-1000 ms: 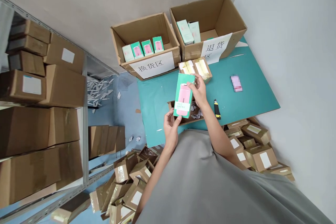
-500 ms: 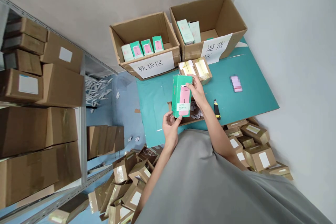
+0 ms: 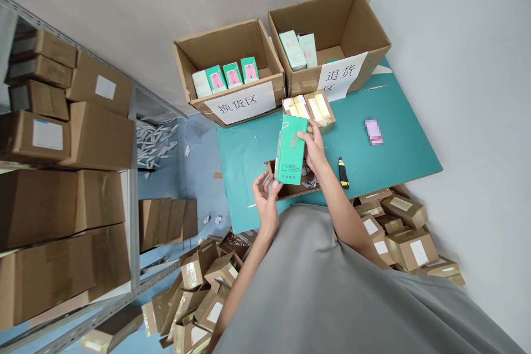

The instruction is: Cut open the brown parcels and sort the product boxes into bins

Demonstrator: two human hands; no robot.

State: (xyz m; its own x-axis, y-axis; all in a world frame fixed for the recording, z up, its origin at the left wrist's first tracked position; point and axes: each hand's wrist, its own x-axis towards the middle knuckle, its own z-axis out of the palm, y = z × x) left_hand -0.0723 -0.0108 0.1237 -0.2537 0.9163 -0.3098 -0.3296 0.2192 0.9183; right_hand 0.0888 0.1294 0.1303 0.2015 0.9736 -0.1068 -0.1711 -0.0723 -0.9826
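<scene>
My right hand (image 3: 313,146) grips a green carton (image 3: 293,149) by its right edge, thumb on the front face. The carton is tilted, showing a face with a pale logo and small dark print along the bottom. At its lower left corner is my left hand (image 3: 265,193), fingers apart and thumb close to or touching the corner. Below the carton, an opened brown cardboard box (image 3: 286,191) with crumpled paper (image 3: 309,177) inside lies at the table's near edge, partly hidden. A yellow and black utility knife (image 3: 343,172) lies right of my right forearm.
Two large labelled cardboard boxes, a left one (image 3: 269,58) and a right one (image 3: 367,36), stand at the back with cartons inside. Two small taped boxes (image 3: 319,108) sit before them on the green table (image 3: 398,144). Boxes fill a shelf (image 3: 133,188) at left; more lie piled on the floor.
The green carton has turned, from the face with the pink bottle picture to the printed green face. My left hand has shifted slightly left and loosened; my right hand still holds the carton.
</scene>
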